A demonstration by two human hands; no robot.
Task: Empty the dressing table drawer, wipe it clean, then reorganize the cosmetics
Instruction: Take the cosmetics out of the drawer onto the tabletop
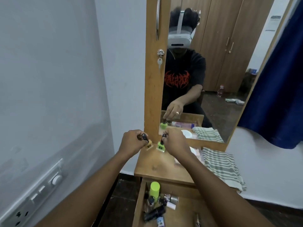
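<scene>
My left hand pinches the black cap of a small yellow nail polish bottle, tilted at the back left of the wooden table top. Beside it my right hand pinches the black cap of a green nail polish bottle standing upright on the same top. Below, the wooden drawer is pulled open. Inside lie a lime-capped bottle, a black tube and several small cosmetics.
A green-and-white striped cloth hangs over the right side of the top, with a white round lid and a pinkish packet beside it. The mirror stands behind. A switch panel is on the left wall; a blue curtain hangs right.
</scene>
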